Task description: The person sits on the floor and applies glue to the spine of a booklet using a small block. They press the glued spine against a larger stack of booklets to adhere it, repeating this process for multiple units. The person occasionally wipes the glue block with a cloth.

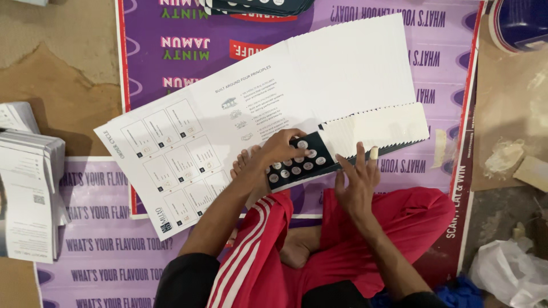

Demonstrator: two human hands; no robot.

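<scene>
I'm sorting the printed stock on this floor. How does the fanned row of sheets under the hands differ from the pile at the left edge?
The fanned row is spread in overlapping steps showing blank white backs; the left pile is stacked, printed side showing. The left hand and right hand touch the row's dark-dotted end sheet; the pile lies untouched. Both are paper leaflets.

Print workshop floor, stacked leaflets (pixel 28 188), purple poster sheets (pixel 103 251)

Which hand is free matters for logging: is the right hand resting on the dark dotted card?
No, the left hand rests on the dark dotted card.
</scene>
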